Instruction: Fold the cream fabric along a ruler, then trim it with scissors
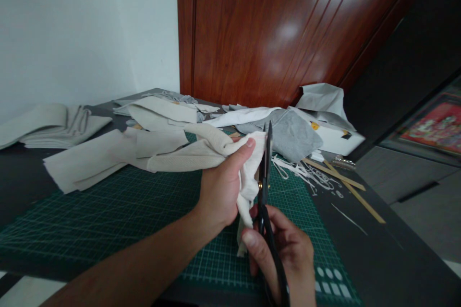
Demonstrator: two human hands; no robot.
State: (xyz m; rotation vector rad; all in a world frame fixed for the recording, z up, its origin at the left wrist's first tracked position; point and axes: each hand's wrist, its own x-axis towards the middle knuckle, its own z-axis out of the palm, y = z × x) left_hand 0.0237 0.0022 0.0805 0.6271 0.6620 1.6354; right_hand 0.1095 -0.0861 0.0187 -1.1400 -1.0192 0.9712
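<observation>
My left hand [223, 187] is closed round a strip of cream fabric [201, 151], its thumb on top near the edge. The fabric trails off to the left over the mat and bunches below the thumb. In my right hand [284, 244] is a pair of black-handled scissors [266, 163], pointing up and away from me. Their blades stand along the fabric's right edge, slightly apart at the tips. Whether they are cutting into the cloth, I cannot tell. The lower end of the fabric hangs close to my right thumb.
A green cutting mat [144, 216] covers much of the dark table [363, 196]. Folded cream cloth [54, 124] lies at the left. Grey fabric [288, 134], white trimmings [313, 172] and wooden strips [356, 192] lie to the right. Behind stands a brown wooden door [252, 33].
</observation>
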